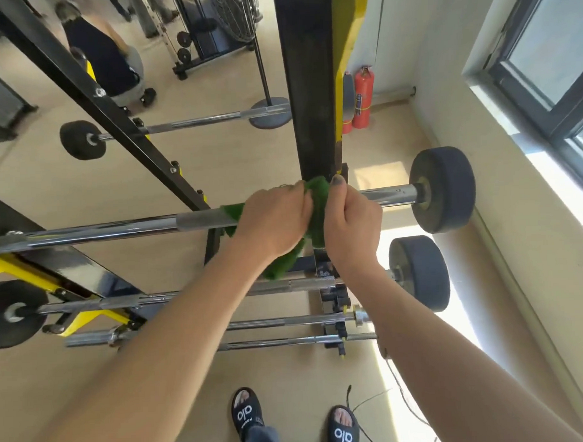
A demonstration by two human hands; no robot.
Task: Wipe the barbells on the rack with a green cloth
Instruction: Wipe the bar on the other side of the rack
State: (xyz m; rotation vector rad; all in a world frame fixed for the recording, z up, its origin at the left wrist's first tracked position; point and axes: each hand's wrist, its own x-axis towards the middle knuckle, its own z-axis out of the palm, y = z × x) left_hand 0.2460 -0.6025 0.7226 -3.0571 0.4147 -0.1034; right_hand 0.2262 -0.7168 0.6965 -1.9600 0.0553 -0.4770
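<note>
A chrome barbell [118, 228] with a black end weight [442, 189] lies across the black and yellow rack [312, 88] at chest height. A green cloth [317, 203] is wrapped around its bar next to the rack's upright. My left hand [273, 221] and my right hand [350, 228] both grip the cloth on the bar, side by side. A tail of the cloth hangs below my left wrist. Lower rungs hold more barbells [295, 285], one with a black weight [421, 272]; another barbell [194, 120] sits on the rack's far side.
A wall with a window [549, 63] runs close on the right. Red fire extinguishers [362, 99] stand in the far corner. A person [109, 55] crouches at the back left near a fan stand [270, 112]. A thin cable [372, 403] lies on the floor by my sandalled feet.
</note>
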